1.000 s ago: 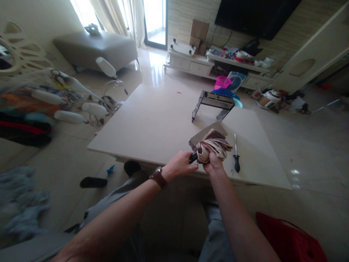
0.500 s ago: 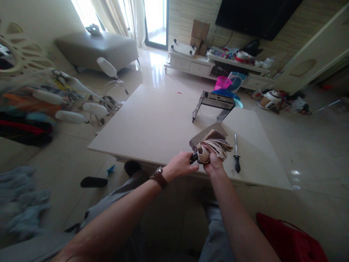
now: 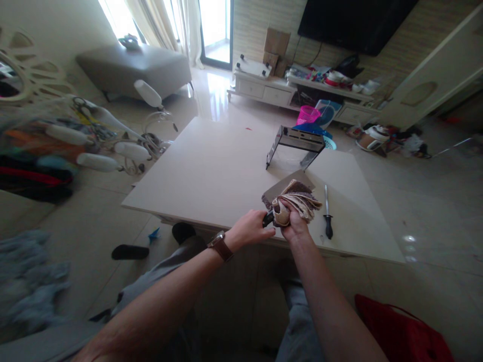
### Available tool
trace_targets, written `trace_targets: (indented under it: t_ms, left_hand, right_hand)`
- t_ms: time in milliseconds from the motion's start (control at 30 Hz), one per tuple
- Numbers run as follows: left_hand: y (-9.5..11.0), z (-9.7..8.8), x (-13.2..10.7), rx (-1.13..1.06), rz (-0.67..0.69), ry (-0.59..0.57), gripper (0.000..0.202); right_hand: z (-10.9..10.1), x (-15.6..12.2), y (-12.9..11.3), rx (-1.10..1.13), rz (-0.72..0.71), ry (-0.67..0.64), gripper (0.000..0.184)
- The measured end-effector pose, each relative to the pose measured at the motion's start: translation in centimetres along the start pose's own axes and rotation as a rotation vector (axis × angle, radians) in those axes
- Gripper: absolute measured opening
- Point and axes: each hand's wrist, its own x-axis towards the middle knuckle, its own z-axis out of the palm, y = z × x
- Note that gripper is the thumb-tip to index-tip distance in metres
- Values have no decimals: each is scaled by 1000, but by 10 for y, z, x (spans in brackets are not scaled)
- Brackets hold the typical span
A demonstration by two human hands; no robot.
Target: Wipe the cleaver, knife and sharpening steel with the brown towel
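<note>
At the near edge of the pale table (image 3: 211,171), my left hand (image 3: 249,229) is closed round the black handle of a wide cleaver (image 3: 281,186), whose flat blade points away from me. My right hand (image 3: 294,223) is closed on a bunched brown and cream cloth (image 3: 298,200) pressed onto the blade near the handle. A brown watch sits on my left wrist. Just right of the cloth, a sharpening steel (image 3: 326,213) with a black handle lies on the table, untouched.
A metal rack (image 3: 296,143) stands further back on the table. Slippers (image 3: 130,251) lie on the floor at the left. A red bag (image 3: 400,332) is at my lower right. A cluttered TV cabinet (image 3: 302,93) and a grey sofa (image 3: 132,65) are beyond.
</note>
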Motion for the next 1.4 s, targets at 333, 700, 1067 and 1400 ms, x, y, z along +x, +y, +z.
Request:
trace_targets:
  t_ms: [333, 700, 1067, 1400]
  left_hand:
    - [-1, 0, -1, 6, 23, 13, 16]
    - [-2, 1, 0, 10, 13, 7, 18]
    - [-2, 2, -1, 10, -4, 8, 17]
    - [-2, 2, -1, 6, -2, 6, 16]
  right_hand:
    - [2, -2, -1, 15, 47, 11, 27]
    - [6, -5, -1, 43, 29, 58, 23]
    - [0, -1, -1, 30, 93, 14, 25]
    - [5, -5, -3, 57, 108, 56, 23]
